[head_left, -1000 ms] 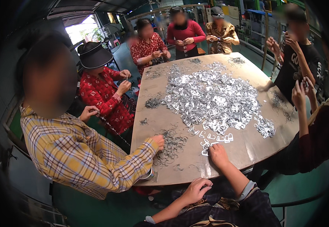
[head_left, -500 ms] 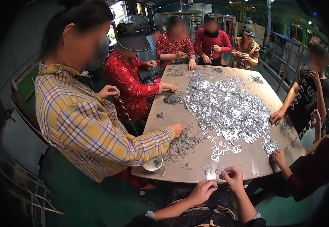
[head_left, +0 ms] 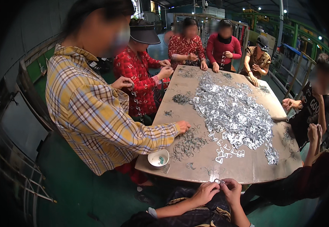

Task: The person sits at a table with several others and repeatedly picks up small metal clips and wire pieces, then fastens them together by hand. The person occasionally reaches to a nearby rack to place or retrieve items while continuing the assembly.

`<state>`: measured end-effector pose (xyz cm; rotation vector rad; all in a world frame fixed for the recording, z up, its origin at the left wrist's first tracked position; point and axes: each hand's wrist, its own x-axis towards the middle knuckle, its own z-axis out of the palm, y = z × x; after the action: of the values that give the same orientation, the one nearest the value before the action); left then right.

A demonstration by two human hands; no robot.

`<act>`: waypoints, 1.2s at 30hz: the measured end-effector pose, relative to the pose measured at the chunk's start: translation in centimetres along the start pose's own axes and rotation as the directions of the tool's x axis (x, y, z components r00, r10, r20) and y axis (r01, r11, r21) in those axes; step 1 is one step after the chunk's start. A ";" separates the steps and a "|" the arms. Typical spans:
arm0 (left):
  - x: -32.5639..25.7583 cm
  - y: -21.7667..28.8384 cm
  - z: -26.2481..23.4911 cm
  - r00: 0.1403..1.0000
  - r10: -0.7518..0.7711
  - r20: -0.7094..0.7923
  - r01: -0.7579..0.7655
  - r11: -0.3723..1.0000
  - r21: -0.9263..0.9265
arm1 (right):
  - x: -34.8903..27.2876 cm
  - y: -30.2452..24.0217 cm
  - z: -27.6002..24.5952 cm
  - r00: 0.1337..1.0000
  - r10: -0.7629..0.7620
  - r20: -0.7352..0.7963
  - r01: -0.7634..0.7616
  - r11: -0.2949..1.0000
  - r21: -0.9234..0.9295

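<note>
At the table's near edge, my left hand (head_left: 206, 193) and my right hand (head_left: 231, 191) meet, fingertips almost touching. A small pale metal hook (head_left: 218, 181) sticks out from between them, pinched by my right fingers. My left thumb and fingers are pressed together against its near side; whatever they hold is hidden. Beyond my hands lie several loose flat metal hooks (head_left: 228, 152), and behind them a large heap of the same silvery hooks (head_left: 232, 109). Thin dark wire clips (head_left: 189, 145) are spread to the left of these.
A white bowl (head_left: 152, 162) with green bits stands at the left corner of the brown table (head_left: 243, 170). Close on my left, a person in a plaid shirt (head_left: 92, 113) reaches over the clips. A dark-sleeved co-worker (head_left: 304, 185) is at my right; others stand around the far sides.
My right hand has lowered the hook toward my left hand, and their fingertips have come together. The view has shifted slightly. A co-worker at the far right corner now reaches onto the table.
</note>
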<state>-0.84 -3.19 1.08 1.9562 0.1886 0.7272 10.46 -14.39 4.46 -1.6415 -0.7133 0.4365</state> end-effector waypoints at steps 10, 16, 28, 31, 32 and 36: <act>1.1 0.4 -1.5 0.998 -0.042 -0.038 0.039 0.997 -0.071 | 0.9 -0.4 0.8 0.997 0.073 -0.015 -0.070 0.988 0.136; 1.4 -0.1 -1.9 0.998 -0.069 0.008 0.070 0.997 -0.037 | 0.5 0.0 1.3 0.997 0.011 -0.081 -0.011 1.000 -0.002; 1.1 -1.2 -1.7 0.994 -0.093 0.048 0.097 0.992 -0.078 | -0.6 0.9 1.3 0.993 -0.015 -0.116 0.014 1.000 -0.003; 0.6 -1.5 -1.5 0.982 -0.156 0.109 0.168 0.980 -0.109 | -1.1 1.5 1.1 0.991 -0.033 -0.127 0.037 0.999 0.034; 0.6 -1.5 -1.5 0.977 -0.165 0.138 0.181 0.977 -0.112 | -1.3 1.6 1.0 0.991 -0.044 -0.130 0.048 0.999 0.025; 1.8 -2.5 -2.7 0.962 -0.224 0.157 0.238 0.968 -0.080 | -1.6 2.4 -0.5 0.985 -0.110 -0.130 0.106 0.994 -0.039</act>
<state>-0.46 0.86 0.53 1.8472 0.2812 0.4300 10.10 -15.97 2.05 -1.6364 -0.7093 0.2370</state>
